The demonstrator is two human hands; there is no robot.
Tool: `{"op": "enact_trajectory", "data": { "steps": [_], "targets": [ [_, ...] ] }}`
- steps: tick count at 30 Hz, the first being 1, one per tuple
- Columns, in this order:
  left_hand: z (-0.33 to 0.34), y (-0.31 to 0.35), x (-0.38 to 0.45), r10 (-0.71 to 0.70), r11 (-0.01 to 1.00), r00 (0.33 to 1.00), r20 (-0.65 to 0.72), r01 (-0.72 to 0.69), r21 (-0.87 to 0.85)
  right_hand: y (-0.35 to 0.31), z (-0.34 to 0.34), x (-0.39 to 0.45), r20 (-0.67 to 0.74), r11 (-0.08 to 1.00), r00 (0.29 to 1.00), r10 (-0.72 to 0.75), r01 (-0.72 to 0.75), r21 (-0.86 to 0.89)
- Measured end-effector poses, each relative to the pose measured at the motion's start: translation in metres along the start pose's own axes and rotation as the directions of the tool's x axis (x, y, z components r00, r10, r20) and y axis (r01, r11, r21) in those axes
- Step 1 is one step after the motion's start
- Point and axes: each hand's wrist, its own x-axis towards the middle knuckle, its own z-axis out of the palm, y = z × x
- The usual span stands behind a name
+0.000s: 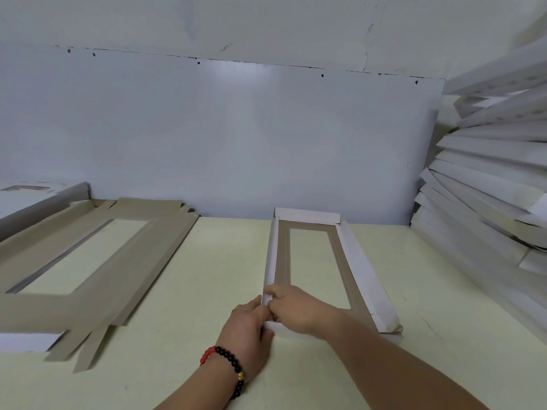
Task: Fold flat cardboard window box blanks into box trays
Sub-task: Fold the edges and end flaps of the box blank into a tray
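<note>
1. The box tray (313, 267) lies lengthwise on the pale bench (225, 261), its white walls folded up around the window.
2. Both hands meet at its near left corner.
3. The left hand (248, 327), with a beaded bracelet (231, 368) on its wrist, pinches the corner wall from outside.
4. The right hand (293, 309) reaches across, its fingers curled on the same wall.
5. Flat blanks (88, 261) lie to the left.

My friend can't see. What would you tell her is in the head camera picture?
Two hands, the left hand with a red-and-black bead bracelet and the right hand, pinch the near left corner of a long white cardboard window tray on a pale yellow table. Flat brown cardboard blanks lie to the left; folded white trays pile up on the right.
</note>
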Motion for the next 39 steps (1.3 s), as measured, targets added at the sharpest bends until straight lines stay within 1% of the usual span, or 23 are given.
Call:
{"op": "enact_trajectory", "data": {
  "steps": [2,3,4,5,7,9,10,11,13,14,15,16,18,19,21,23,24,27,30,32,33,38,39],
  "targets": [
    [0.0,0.001,0.0,-0.004,1.0,1.0,0.009,0.004,0.007,0.006,-0.002,-0.009,0.018,0.998,0.999,-0.043,0.044,-0.05],
    [0.0,0.001,0.0,-0.017,1.0,1.0,0.012,0.017,0.008,0.012,-0.004,-0.015,0.022,0.99,0.998,-0.062,0.065,-0.123],
    [0.0,0.0,0.001,-0.032,0.999,0.999,0.014,0.032,0.011,0.018,-0.006,-0.021,0.023,0.963,0.996,-0.09,0.093,-0.253],
    [0.0,-0.002,0.001,-0.05,0.999,0.999,0.011,0.05,0.015,0.026,-0.01,-0.028,0.019,0.895,0.992,-0.127,0.123,-0.428],
    [-0.001,-0.006,0.002,-0.076,0.996,0.997,-0.006,0.076,0.037,0.043,-0.022,-0.044,0.026,0.671,0.975,-0.222,0.172,-0.722],
    [-0.005,-0.012,0.004,-0.089,0.994,0.996,-0.015,0.09,0.069,0.058,-0.036,-0.058,0.035,0.514,0.965,-0.258,0.167,-0.841],
    [-0.008,-0.017,0.006,-0.102,0.991,0.995,-0.012,0.103,0.09,0.067,-0.044,-0.064,0.029,0.48,0.964,-0.263,0.157,-0.863],
    [-0.012,-0.022,0.009,-0.122,0.986,0.993,-0.008,0.122,0.113,0.076,-0.053,-0.069,0.015,0.474,0.963,-0.269,0.146,-0.868],
    [-0.023,-0.032,0.015,-0.177,0.97,0.984,0.006,0.173,0.168,0.089,-0.068,-0.08,-0.009,0.499,0.955,-0.297,0.147,-0.854],
    [-0.028,-0.036,0.019,-0.202,0.963,0.979,0.003,0.198,0.182,0.091,-0.073,-0.084,-0.01,0.479,0.948,-0.319,0.152,-0.864],
    [-0.032,-0.039,0.022,-0.219,0.956,0.976,-0.009,0.216,0.198,0.093,-0.075,-0.085,-0.012,0.427,0.934,-0.358,0.153,-0.891],
    [-0.033,-0.039,0.024,-0.225,0.941,0.974,-0.023,0.223,0.254,0.094,-0.074,-0.086,-0.027,0.392,0.917,-0.397,0.143,-0.909],
    [-0.029,-0.031,0.027,-0.188,0.887,0.982,-0.023,0.18,0.424,0.092,-0.066,-0.082,-0.07,0.393,0.874,-0.481,0.144,-0.908],
    [-0.023,-0.025,0.028,-0.14,0.885,0.99,-0.003,0.127,0.448,0.091,-0.06,-0.079,-0.082,0.413,0.862,-0.5,0.154,-0.898],
    [-0.004,-0.007,0.024,-0.049,0.912,0.997,0.063,0.019,0.409,0.084,-0.047,-0.073,-0.098,0.439,0.858,-0.505,0.158,-0.884],
    [0.018,0.014,0.017,0.014,0.922,0.993,0.115,-0.057,0.382,0.075,-0.033,-0.065,-0.115,0.427,0.829,-0.547,0.159,-0.89],
    [0.027,0.024,0.013,0.023,0.927,0.992,0.121,-0.066,0.37,0.071,-0.026,-0.062,-0.129,0.429,0.811,-0.57,0.161,-0.889],
    [0.039,0.038,0.003,-0.027,0.958,0.997,0.071,0.006,0.285,0.061,-0.006,-0.054,-0.152,0.459,0.782,-0.604,0.186,-0.869],
    [0.036,0.028,-0.003,-0.059,0.969,0.996,0.061,0.042,0.245,0.06,-0.002,-0.055,-0.127,0.486,0.799,-0.588,0.223,-0.845],
    [0.029,0.023,-0.006,-0.064,0.968,0.995,0.082,0.042,0.246,0.063,-0.01,-0.055,-0.031,0.547,0.854,-0.519,0.304,-0.78],
    [0.025,0.022,-0.006,-0.069,0.964,0.993,0.095,0.042,0.263,0.067,-0.016,-0.053,0.0,0.566,0.877,-0.48,0.31,-0.764],
    [0.017,0.024,-0.006,-0.066,0.948,0.99,0.121,0.024,0.318,0.086,-0.061,-0.032,-0.065,0.489,0.949,-0.309,0.1,-0.867],
    [0.016,0.025,-0.006,-0.059,0.947,0.991,0.121,0.017,0.32,0.088,-0.066,-0.027,-0.071,0.478,0.954,-0.29,0.081,-0.875]
  ]
}}
